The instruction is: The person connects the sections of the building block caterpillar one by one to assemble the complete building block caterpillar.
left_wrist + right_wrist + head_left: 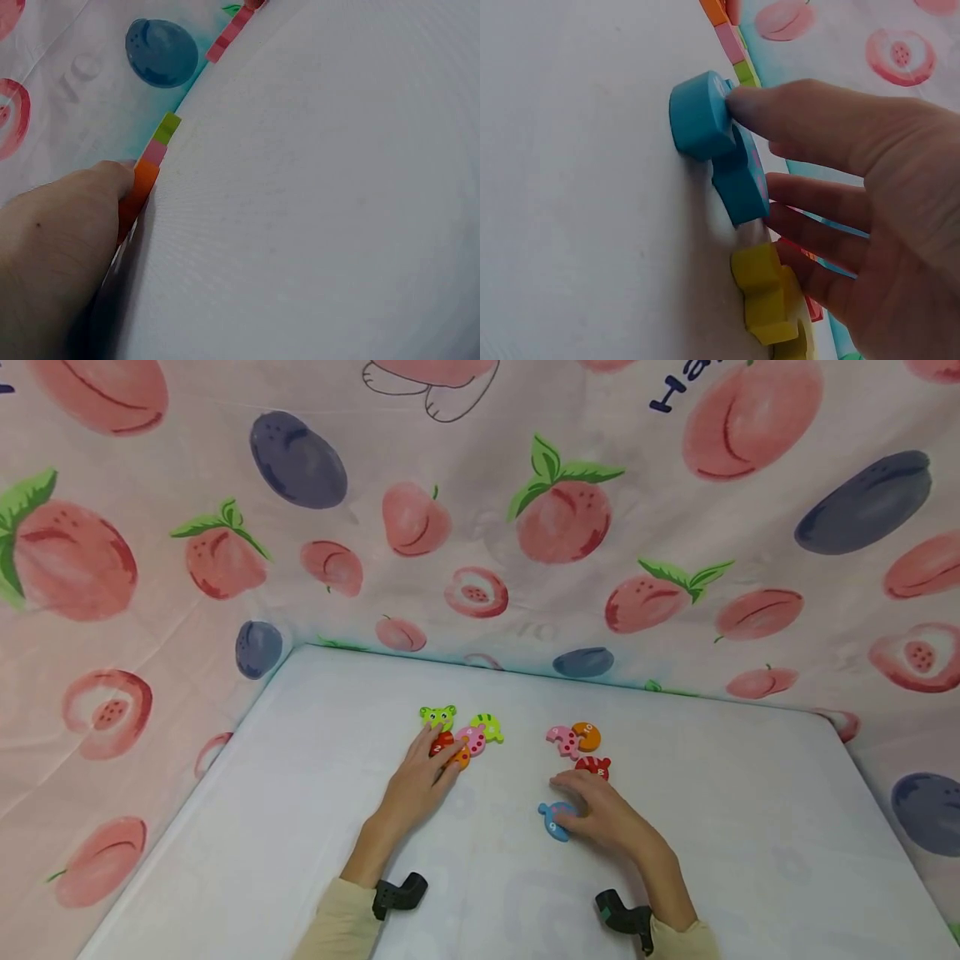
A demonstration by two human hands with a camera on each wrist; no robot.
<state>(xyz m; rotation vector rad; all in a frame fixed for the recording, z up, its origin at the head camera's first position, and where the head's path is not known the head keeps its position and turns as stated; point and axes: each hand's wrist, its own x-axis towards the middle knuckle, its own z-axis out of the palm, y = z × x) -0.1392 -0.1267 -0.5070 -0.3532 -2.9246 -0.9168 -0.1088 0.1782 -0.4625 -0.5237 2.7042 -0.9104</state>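
Note:
My left hand (416, 779) lies over a cluster of small animal-shaped number pieces, its fingers extended. Its fingertips touch a red piece (444, 741), and its thumb rests by an orange piece (139, 196). Beside them are a green animal-head piece (438, 717), a pink spotted piece (472, 741) and a green striped piece (487, 727). My right hand (609, 812) hovers low with loosely bent fingers, its thumb touching a blue piece (553, 822). A yellow piece (765, 292), hidden in the head view, sits by its lower fingers in the right wrist view.
Just beyond my right hand lie a pink spotted piece (562, 740), an orange round piece (588, 737) and a red striped piece (595, 766). The white tabletop (315, 718) meets a fruit-print cloth (480, 527) at its back and sides.

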